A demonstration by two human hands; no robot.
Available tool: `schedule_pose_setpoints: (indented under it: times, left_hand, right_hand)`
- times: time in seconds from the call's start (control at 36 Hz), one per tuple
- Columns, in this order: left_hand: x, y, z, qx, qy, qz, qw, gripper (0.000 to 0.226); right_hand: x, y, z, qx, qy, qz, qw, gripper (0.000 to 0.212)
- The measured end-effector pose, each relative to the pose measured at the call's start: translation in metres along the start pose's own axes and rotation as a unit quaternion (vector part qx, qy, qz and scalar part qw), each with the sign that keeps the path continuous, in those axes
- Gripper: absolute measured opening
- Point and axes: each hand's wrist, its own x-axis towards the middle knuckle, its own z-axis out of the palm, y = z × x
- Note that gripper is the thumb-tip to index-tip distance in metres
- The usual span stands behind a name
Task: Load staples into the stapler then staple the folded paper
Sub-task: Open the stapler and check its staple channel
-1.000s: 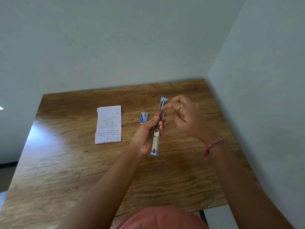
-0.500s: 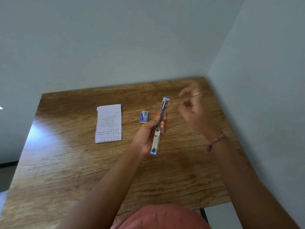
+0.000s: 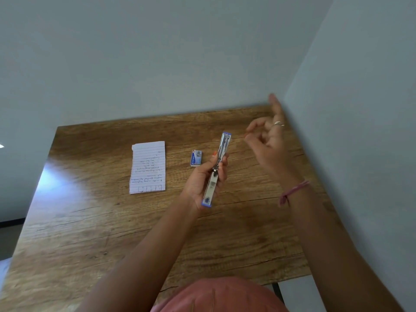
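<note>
My left hand point(image 3: 199, 180) grips a blue and silver stapler point(image 3: 224, 144) around its hinge. The stapler is swung open flat, its metal staple channel pointing away from me above the wooden table point(image 3: 101, 233). My right hand point(image 3: 269, 143) hovers to the right of the stapler's far end, apart from it. Its thumb and forefinger tips lie close together, one finger points up, and I see nothing between them. A small blue staple box point(image 3: 196, 158) lies on the table just left of the stapler. The folded lined paper point(image 3: 148, 167) lies flat further left.
The table sits in a corner, with a wall along its far edge and another along its right edge. A pink cord circles my right wrist point(image 3: 292, 191). Bare wood stretches between me and the paper.
My right hand has left the stapler's far end and moved up and to the right. My left hand keeps the open stapler in nearly the same place.
</note>
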Motion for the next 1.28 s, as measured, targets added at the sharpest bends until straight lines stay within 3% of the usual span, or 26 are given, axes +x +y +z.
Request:
schedule_pose_setpoints:
  times: [0.06,0.14,0.17,0.28,0.33,0.39,0.44,0.47,0.5,0.58,0.64,0.75,0.81,0.86,0.92,0.97,1.03,1.06,1.17,1.22,1.28]
  left_hand:
    - [0.0,0.0,0.001,-0.004,0.001,0.001,1.0,0.067]
    - [0.0,0.0,0.001,-0.011,0.004,-0.002,1.0,0.068]
    - [0.0,0.0,0.001,-0.012,0.006,-0.002,1.0,0.068]
    - [-0.001,-0.002,-0.002,-0.014,0.004,-0.001,1.0,0.068]
    - [0.0,-0.002,-0.002,-0.012,0.001,0.0,1.0,0.069]
    - [0.0,-0.002,-0.002,-0.013,-0.003,-0.005,1.0,0.069]
    - [0.001,-0.002,-0.002,-0.018,-0.003,-0.01,1.0,0.068]
    - [0.001,-0.002,-0.002,-0.019,-0.003,-0.01,1.0,0.067]
    - [0.001,-0.002,-0.003,-0.019,-0.002,-0.01,1.0,0.066]
    - [0.0,-0.002,-0.005,-0.019,-0.008,-0.016,1.0,0.059]
    - [-0.001,-0.002,-0.004,-0.022,-0.015,-0.017,0.999,0.051]
    - [-0.002,-0.003,-0.001,-0.044,-0.022,-0.024,0.999,0.043]
    - [-0.003,-0.003,-0.001,-0.05,-0.026,-0.029,0.998,0.037]
    - [-0.003,-0.003,-0.001,-0.051,-0.033,-0.036,0.998,0.036]
    - [-0.003,-0.003,-0.001,-0.051,-0.036,-0.042,0.997,0.036]
    - [-0.002,-0.003,-0.002,-0.059,-0.036,-0.046,0.997,0.038]
    - [-0.001,-0.003,-0.003,-0.071,-0.033,-0.047,0.996,0.039]
    - [-0.001,-0.003,-0.004,-0.074,-0.033,-0.047,0.996,0.038]
    - [0.0,-0.004,-0.006,-0.066,-0.037,-0.049,0.996,0.037]
    - [0.0,-0.004,-0.006,-0.064,-0.039,-0.05,0.996,0.037]
    - [0.001,-0.003,-0.007,-0.067,-0.038,-0.048,0.996,0.038]
  right_hand:
    - [-0.001,0.003,-0.001,-0.014,-0.017,0.011,1.0,0.08]
    - [-0.007,0.013,-0.007,-0.195,-0.24,0.005,0.951,0.071]
    - [-0.007,0.015,-0.007,-0.208,-0.265,0.007,0.942,0.074]
    - [-0.003,0.009,-0.004,-0.057,-0.086,0.029,0.994,0.085]
    - [-0.002,0.008,-0.003,-0.015,-0.047,0.045,0.998,0.092]
    - [-0.002,0.01,-0.007,-0.087,-0.122,0.027,0.988,0.086]
    - [-0.004,0.012,-0.01,-0.19,-0.252,0.007,0.949,0.076]
    - [-0.004,0.012,-0.011,-0.198,-0.269,0.002,0.943,0.073]
    - [-0.003,0.01,-0.009,-0.171,-0.248,0.005,0.954,0.073]
    - [0.0,0.005,-0.003,-0.035,-0.088,0.013,0.995,0.085]
    - [0.0,0.005,-0.004,-0.019,-0.056,0.011,0.998,0.09]
    - [-0.005,0.005,-0.011,-0.188,-0.268,0.0,0.945,0.074]
    - [-0.007,-0.001,-0.006,-0.132,-0.231,0.013,0.964,0.074]
    - [-0.007,-0.004,0.001,-0.04,-0.105,0.024,0.993,0.074]
    - [-0.007,-0.004,0.001,-0.011,-0.053,0.037,0.998,0.077]
    - [-0.007,0.001,-0.005,-0.107,-0.166,0.036,0.98,0.075]
    - [-0.009,0.003,-0.01,-0.195,-0.286,0.025,0.938,0.065]
    - [-0.009,0.001,-0.01,-0.18,-0.278,0.032,0.943,0.065]
    - [-0.006,-0.005,-0.003,-0.028,-0.087,0.043,0.995,0.077]
    - [-0.004,-0.003,-0.008,-0.053,-0.116,0.034,0.991,0.076]
    - [-0.005,-0.002,-0.012,-0.164,-0.237,0.022,0.957,0.071]
